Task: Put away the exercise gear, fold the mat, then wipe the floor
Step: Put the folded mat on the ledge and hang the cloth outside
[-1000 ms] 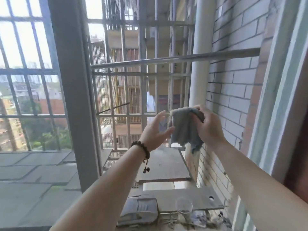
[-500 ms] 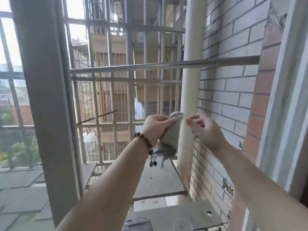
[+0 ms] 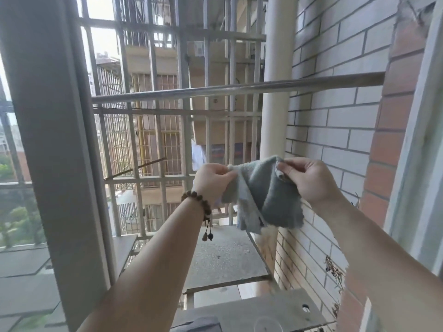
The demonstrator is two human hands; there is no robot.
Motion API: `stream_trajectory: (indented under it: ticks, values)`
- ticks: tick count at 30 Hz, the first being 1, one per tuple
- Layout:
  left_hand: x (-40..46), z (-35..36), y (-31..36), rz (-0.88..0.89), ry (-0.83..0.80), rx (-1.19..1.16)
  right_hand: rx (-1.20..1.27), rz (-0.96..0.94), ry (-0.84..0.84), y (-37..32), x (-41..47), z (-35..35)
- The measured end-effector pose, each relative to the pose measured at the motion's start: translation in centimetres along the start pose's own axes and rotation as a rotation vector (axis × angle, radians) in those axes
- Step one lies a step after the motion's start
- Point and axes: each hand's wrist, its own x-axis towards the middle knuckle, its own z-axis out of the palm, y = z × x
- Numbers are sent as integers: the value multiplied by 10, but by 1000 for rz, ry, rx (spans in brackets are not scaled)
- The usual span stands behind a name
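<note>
A small grey-blue cloth (image 3: 266, 195) hangs spread between both hands, out past the window opening. My left hand (image 3: 211, 183), with a dark bead bracelet on the wrist, pinches the cloth's upper left corner. My right hand (image 3: 309, 180) pinches the upper right corner. The lower edge of the cloth dangles loose and ragged. A horizontal metal rail (image 3: 215, 91) runs above the hands, well clear of the cloth. No mat, exercise gear or floor is in view.
A metal security grille (image 3: 167, 144) closes off the outside. The thick window post (image 3: 52, 140) stands at left, a white pipe (image 3: 275, 104) and a brick wall (image 3: 335, 116) at right. Concrete slabs (image 3: 225, 257) lie below, with a clear cup (image 3: 268, 325) at the bottom edge.
The cloth went from my right hand to my left, then my right hand took the other corner. It is now stretched out between both hands, where before it was bunched.
</note>
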Motion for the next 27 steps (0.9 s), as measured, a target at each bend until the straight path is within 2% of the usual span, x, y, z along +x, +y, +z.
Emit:
stream_trajectory:
  ticks: [2,5,7,9,13,18,23,27]
  values:
    - [-1,2,-2,56,83,170,23,29,2,-5,4,0]
    - [-11,8,5,222,204,76,8,39,40,-14,10,6]
    - [-23,15,16,337,120,-17,24,46,30,-22,10,11]
    - [-33,23,24,371,13,-56,46,73,1,-26,8,14]
    - [-30,32,25,383,74,-25,47,140,-56,-30,4,8]
    - [-22,31,27,285,51,-128,100,150,-280,-37,-8,-6]
    - [-18,23,31,233,-132,-175,30,129,-221,-33,-8,-13]
    - [-14,14,38,217,-240,-266,-164,35,-182,-31,-2,-15]
